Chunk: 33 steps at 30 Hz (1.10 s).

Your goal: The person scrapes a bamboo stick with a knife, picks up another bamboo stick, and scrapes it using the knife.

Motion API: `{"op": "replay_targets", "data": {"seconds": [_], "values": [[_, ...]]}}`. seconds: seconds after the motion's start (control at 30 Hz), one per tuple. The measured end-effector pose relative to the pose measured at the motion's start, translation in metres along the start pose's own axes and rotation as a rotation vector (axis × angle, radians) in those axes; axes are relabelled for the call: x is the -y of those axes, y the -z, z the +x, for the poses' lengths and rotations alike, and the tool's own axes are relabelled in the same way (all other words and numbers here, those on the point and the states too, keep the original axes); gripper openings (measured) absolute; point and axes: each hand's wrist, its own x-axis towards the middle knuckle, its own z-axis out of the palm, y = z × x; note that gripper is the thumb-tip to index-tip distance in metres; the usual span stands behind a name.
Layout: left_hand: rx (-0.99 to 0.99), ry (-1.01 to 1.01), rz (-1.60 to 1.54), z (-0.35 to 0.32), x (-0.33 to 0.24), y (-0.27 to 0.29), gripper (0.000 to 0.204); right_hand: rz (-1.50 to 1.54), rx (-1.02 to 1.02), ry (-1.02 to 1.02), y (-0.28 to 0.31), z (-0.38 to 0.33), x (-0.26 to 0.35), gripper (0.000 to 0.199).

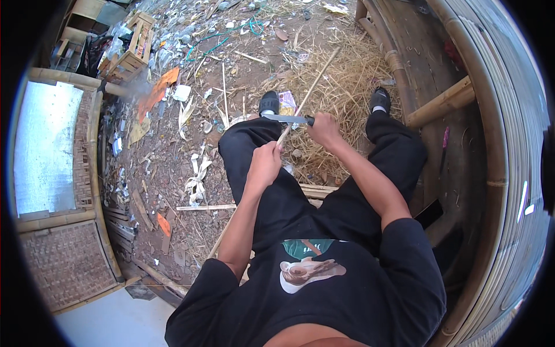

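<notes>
My left hand (266, 164) is closed round a long, thin bamboo strip (317, 82). The strip slants away from me, up and to the right, and its near part runs back under my left forearm. In my right hand (325, 130) is the dark handle of a knife (285, 118). Its grey blade points left and lies across the strip, just beyond my left fingers. Whether the edge bites into the strip I cannot tell. Both hands are above the gap between my knees.
Pale shavings (352, 75) are heaped around my feet. Litter covers the ground, with an orange scrap (159, 91) and a wooden crate (132, 46) at far left. A bamboo rail (444, 102) and a woven panel (68, 263) flank me.
</notes>
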Motion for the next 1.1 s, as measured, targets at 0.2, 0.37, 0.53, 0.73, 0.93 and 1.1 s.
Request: {"op": "replay_targets", "data": {"seconds": [0.2, 0.37, 0.53, 0.73, 0.93, 1.1], "values": [[0.064, -0.002, 0.075, -0.056, -0.006, 0.015, 0.021, -0.019, -0.072, -0.345, -0.001, 0.053, -0.083, 0.024], [0.142, 0.125, 0.084, -0.117, -0.001, 0.049, 0.022, -0.150, -0.140, -0.350, -0.003, 0.064, -0.136, 0.026], [0.189, 0.275, 0.090, -0.134, 0.000, 0.071, 0.022, -0.164, -0.145, -0.276, -0.017, 0.065, -0.109, 0.030], [0.166, 0.272, 0.065, -0.126, 0.010, 0.067, 0.025, 0.036, 0.042, -0.039, -0.022, 0.019, -0.024, 0.024], [0.164, 0.267, 0.065, -0.120, 0.007, 0.064, 0.024, -0.036, -0.007, 0.130, -0.023, -0.012, -0.015, 0.025], [0.079, 0.260, -0.002, -0.119, 0.017, 0.064, 0.025, 0.004, 0.009, 0.105, -0.010, -0.020, -0.020, 0.024]]}}
